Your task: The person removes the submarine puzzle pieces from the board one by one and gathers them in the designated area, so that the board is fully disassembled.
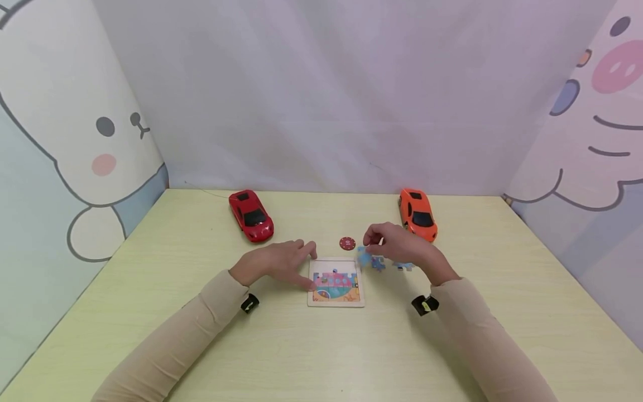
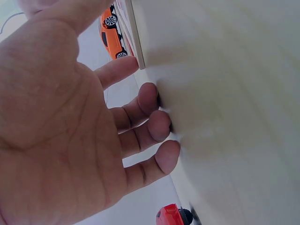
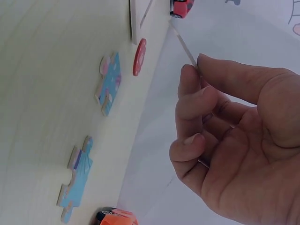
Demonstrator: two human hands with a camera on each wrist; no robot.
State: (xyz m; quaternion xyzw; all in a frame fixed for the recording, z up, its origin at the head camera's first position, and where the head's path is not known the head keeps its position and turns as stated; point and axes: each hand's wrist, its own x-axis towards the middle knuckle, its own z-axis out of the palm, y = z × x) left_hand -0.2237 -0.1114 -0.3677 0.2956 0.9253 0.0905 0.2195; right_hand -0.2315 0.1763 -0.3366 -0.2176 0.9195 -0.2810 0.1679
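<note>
My right hand (image 1: 399, 245) pinches a light-blue jigsaw piece (image 1: 364, 257) between thumb and forefinger, raised off the table at the tray's right side. In the right wrist view that piece (image 3: 183, 44) appears edge-on, as a thin pale strip. A shallow framed puzzle tray (image 1: 336, 305) lies flat, its lower part filled with colourful pieces and its upper part showing a pale base. Along the tray's left edge rests my left hand (image 1: 283, 262), thumb and forefinger spread and touching the frame, the other fingers loosely bent near the tabletop.
Two loose jigsaw pieces, one (image 3: 110, 84) nearer the tray and another (image 3: 77, 180) farther right, lie on the table. A red poker chip (image 1: 347, 243) sits just behind the tray. Behind the hands stand a red toy car (image 1: 252, 216) and an orange toy car (image 1: 418, 215).
</note>
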